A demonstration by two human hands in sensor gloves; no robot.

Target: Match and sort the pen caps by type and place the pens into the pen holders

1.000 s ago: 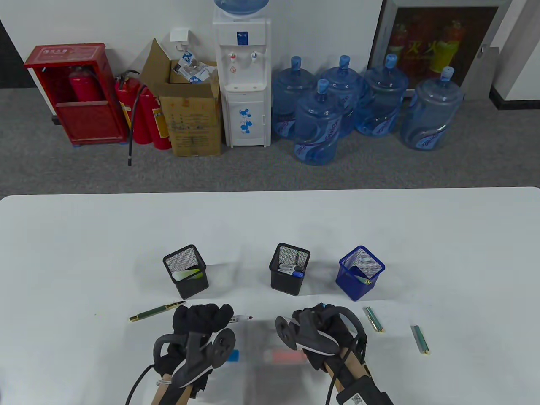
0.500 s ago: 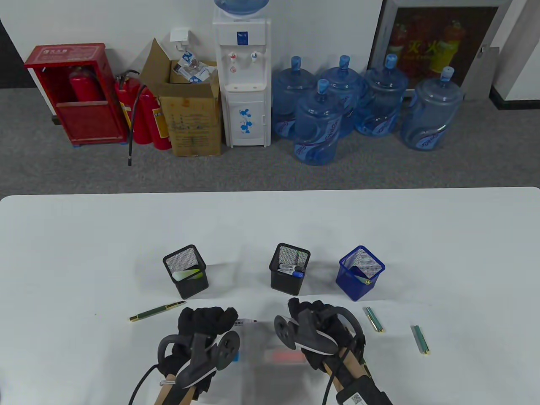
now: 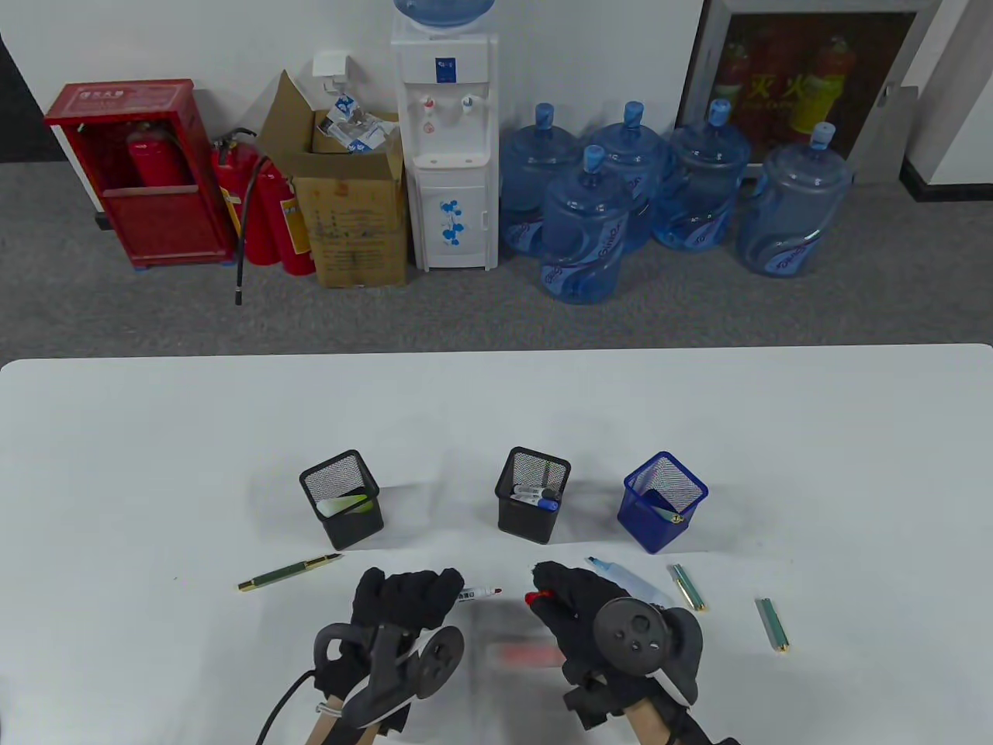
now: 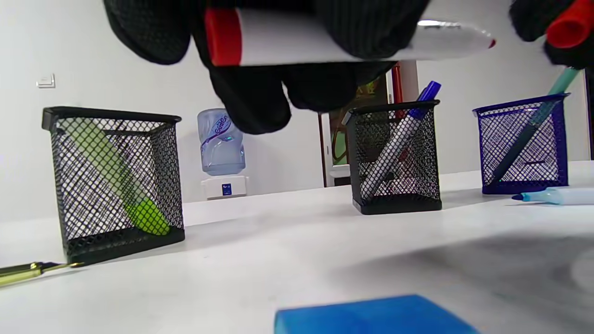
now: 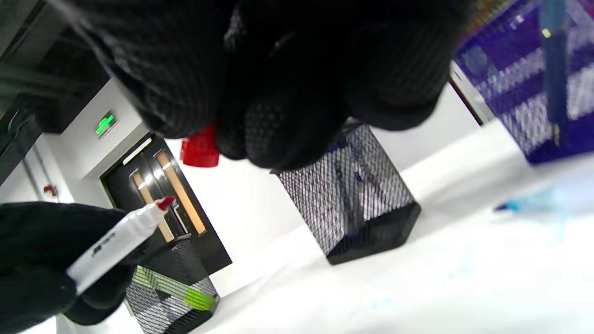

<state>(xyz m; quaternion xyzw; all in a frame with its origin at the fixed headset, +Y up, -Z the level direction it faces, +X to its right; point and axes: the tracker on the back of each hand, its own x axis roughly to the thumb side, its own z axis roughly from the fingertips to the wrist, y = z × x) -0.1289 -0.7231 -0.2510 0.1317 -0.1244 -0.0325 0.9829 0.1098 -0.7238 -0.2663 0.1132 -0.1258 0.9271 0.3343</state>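
My left hand grips an uncapped white marker with a red tip, pointing right; the left wrist view shows the marker across the curled fingers. My right hand pinches a red cap just right of the tip, with a small gap; the right wrist view shows the cap and marker. Three mesh holders stand behind: the left black holder with a green highlighter, the middle black holder with a blue-capped marker, and the blue holder with a teal pen.
A green-and-gold pen lies left of my hands. An uncapped light-blue highlighter lies right of my right hand. Two teal pen pieces lie further right. A blurred red object and a blue object lie near the front edge.
My left hand has moved right, bringing the marker tip toward the centre. My right hand has turned and now holds a red cap facing the tip, uncovering the light-blue highlighter behind it.
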